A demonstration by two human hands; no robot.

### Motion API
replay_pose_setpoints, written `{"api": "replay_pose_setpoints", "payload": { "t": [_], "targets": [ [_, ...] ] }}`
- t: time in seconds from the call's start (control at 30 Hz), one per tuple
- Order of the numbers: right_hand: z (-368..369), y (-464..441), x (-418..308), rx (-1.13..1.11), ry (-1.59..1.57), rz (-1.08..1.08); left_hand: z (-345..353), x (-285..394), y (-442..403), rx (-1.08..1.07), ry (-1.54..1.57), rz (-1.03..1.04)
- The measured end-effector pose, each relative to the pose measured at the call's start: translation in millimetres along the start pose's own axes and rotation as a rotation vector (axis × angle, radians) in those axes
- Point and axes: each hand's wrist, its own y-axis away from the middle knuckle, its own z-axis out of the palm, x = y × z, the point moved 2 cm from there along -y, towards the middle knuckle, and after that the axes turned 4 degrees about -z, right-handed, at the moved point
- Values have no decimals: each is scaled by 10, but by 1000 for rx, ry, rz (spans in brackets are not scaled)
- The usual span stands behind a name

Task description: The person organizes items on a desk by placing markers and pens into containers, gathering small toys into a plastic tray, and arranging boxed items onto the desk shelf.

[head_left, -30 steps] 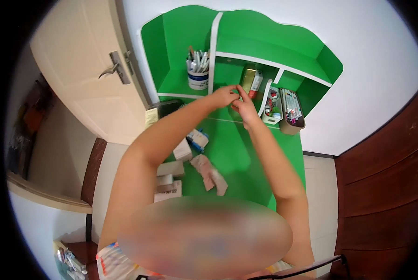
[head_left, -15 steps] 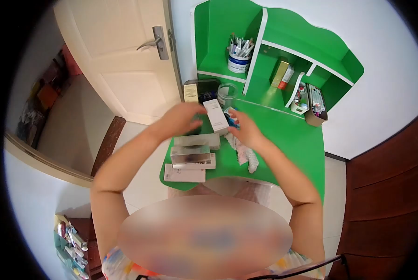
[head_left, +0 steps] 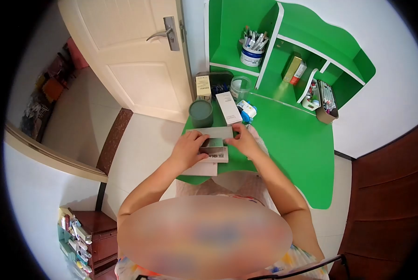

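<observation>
Several slim boxes lie stacked near the desk's left front edge. My left hand (head_left: 188,148) curls round the left end of a small grey-green box (head_left: 214,143), its thumb below and fingers on top. At the right end of a long pale grey box (head_left: 210,132), my right hand (head_left: 244,141) has thumb and index finger bent against it. Under the small box is a printed box (head_left: 221,157), and a pale pink box (head_left: 208,170) lies nearest me. Behind the stack stand a round green canister (head_left: 201,114) and a tall white box (head_left: 229,107).
The green desk (head_left: 295,151) carries a clear jar (head_left: 240,87), a cream box (head_left: 203,87), a blue-and-white item (head_left: 247,109) and a cloth partly under my right wrist. Its hutch holds a pen tub (head_left: 252,57) and bins. An open door (head_left: 139,56) stands left.
Both hands have come down toward me, from around the tall white box to the stacked boxes. The white box now stands untouched, and the green canister shows fully.
</observation>
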Motion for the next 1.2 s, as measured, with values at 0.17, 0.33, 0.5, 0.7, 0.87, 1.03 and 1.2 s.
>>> {"api": "replay_pose_setpoints", "payload": {
  "t": [0.17,0.33,0.5,0.7,0.87,1.03,1.2],
  "targets": [
    [-10,-32,148,2,-113,-2,80,-46,20,34,77,-3],
    [-18,48,78,-101,-12,-31,52,52,111,160,87,33],
    [68,93,88,-53,-130,-139,-39,126,193,222,157,-9],
    [-94,298,-339,61,-32,-356,-130,60,288,306,415,-117],
    [-345,462,-440,108,-196,-323,-260,-6,269,468,592,-72],
    [-726,792,-825,218,-469,-213,-502,206,58,358,966,-169],
    [-1173,1067,-947,384,-550,-132,-321,359,-432,297,1157,-110]
  ]
}}
